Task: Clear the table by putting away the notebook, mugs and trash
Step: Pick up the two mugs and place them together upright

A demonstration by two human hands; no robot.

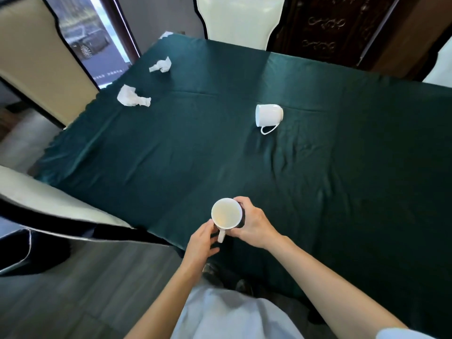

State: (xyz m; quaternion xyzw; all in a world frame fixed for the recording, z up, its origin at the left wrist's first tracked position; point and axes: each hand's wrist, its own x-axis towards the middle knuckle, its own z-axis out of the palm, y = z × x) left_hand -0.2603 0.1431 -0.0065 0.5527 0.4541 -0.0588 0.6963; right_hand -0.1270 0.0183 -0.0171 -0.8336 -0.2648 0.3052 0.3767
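An upright white mug [226,213] stands near the table's front edge, its handle pointing toward me. My right hand [252,222] wraps around its right side. My left hand [204,242] touches the mug's lower left side beside the handle. A second white mug [268,115] lies on its side at the table's middle, mouth to the left, handle toward me. Two crumpled white tissues lie at the far left: one [132,96] near the left edge, another [161,65] farther back. No notebook is in view.
A dark green cloth covers the table [342,179]. A white chair back [241,18] stands at the far side, and another chair [44,209] at the near left. A glass door is at the back left, dark carved wood at the back right.
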